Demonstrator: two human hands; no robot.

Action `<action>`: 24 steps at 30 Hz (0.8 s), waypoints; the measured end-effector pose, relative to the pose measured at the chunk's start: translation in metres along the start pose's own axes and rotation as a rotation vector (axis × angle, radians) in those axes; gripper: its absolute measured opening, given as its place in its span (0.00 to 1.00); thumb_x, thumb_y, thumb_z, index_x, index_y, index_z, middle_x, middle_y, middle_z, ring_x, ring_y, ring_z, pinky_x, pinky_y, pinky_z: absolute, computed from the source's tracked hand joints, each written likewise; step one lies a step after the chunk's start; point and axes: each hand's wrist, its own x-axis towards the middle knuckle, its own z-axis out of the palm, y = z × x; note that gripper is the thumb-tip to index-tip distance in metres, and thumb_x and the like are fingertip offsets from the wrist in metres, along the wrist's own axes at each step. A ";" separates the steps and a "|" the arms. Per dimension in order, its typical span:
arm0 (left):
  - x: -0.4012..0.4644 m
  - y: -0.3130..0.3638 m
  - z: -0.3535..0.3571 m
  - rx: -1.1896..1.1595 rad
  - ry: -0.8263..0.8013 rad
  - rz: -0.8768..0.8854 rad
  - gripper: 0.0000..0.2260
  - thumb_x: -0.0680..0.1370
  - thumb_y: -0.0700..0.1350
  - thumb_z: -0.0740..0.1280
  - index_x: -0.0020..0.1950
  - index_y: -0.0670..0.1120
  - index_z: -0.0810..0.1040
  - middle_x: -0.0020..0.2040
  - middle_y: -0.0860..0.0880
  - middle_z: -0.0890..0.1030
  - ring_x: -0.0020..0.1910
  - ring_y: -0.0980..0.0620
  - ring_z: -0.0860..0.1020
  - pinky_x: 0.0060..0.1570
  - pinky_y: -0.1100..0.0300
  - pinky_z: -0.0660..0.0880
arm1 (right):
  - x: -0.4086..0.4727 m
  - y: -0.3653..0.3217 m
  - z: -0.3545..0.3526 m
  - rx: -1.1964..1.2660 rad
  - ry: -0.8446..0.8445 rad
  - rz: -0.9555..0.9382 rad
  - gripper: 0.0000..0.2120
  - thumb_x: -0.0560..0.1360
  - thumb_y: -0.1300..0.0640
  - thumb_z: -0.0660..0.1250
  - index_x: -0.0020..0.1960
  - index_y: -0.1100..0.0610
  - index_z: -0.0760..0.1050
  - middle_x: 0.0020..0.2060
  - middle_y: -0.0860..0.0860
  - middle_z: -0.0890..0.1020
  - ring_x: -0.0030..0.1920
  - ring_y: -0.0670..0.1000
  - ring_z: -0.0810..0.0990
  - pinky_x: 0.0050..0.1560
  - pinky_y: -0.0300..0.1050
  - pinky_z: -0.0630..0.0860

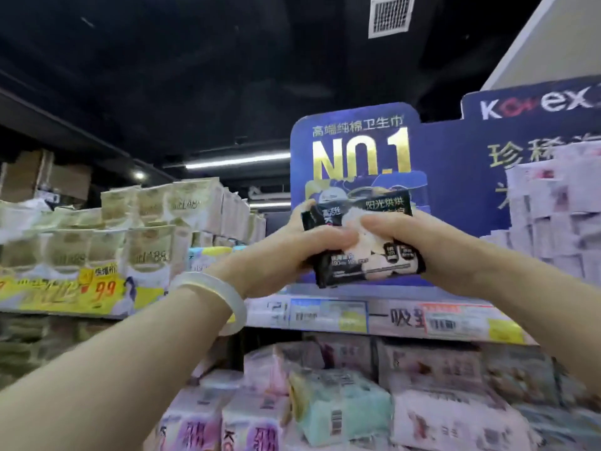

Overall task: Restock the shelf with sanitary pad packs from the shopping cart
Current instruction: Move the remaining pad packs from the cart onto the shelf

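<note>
A black sanitary pad pack (383, 255) with white print is held up in front of the top shelf (325, 315), just above its price-label edge. My left hand (292, 255) grips the pack's left side, fingers curled over its front. My right hand (422, 245) grips its right side, thumb across the front. A pale bangle (211, 288) circles my left wrist. The shopping cart is out of view.
A blue "NO.1" display board (357, 151) stands behind the pack. White packs (559, 206) are stacked at the right of the top shelf. Green-white packs (146, 229) fill the left shelf. Pink, white and mint packs (341, 408) crowd the shelf below.
</note>
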 end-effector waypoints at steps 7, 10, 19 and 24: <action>0.058 -0.026 -0.045 0.134 -0.072 -0.086 0.34 0.58 0.46 0.78 0.59 0.55 0.66 0.53 0.50 0.83 0.54 0.53 0.82 0.63 0.55 0.74 | 0.045 0.027 -0.012 0.077 0.157 0.166 0.46 0.61 0.56 0.78 0.71 0.44 0.57 0.37 0.45 0.85 0.38 0.44 0.83 0.34 0.37 0.77; 0.073 -0.037 -0.046 0.269 -0.098 -0.136 0.34 0.53 0.51 0.77 0.54 0.57 0.65 0.56 0.52 0.82 0.56 0.54 0.80 0.64 0.57 0.72 | 0.051 0.035 -0.023 -0.003 0.164 0.264 0.53 0.60 0.56 0.78 0.75 0.42 0.49 0.42 0.46 0.85 0.39 0.46 0.84 0.37 0.40 0.78; 0.112 -0.034 -0.051 0.550 -0.306 -0.372 0.30 0.60 0.54 0.78 0.57 0.42 0.78 0.52 0.48 0.79 0.53 0.52 0.76 0.65 0.58 0.69 | 0.055 0.055 -0.032 0.012 0.063 0.408 0.25 0.62 0.52 0.78 0.57 0.46 0.74 0.47 0.52 0.83 0.48 0.52 0.76 0.51 0.48 0.74; 0.116 -0.027 -0.053 0.629 -0.366 -0.509 0.38 0.53 0.57 0.79 0.59 0.42 0.79 0.54 0.48 0.80 0.56 0.51 0.77 0.70 0.53 0.66 | 0.057 0.059 -0.042 -0.055 -0.010 0.417 0.25 0.63 0.50 0.73 0.59 0.48 0.76 0.48 0.53 0.82 0.48 0.51 0.77 0.52 0.50 0.77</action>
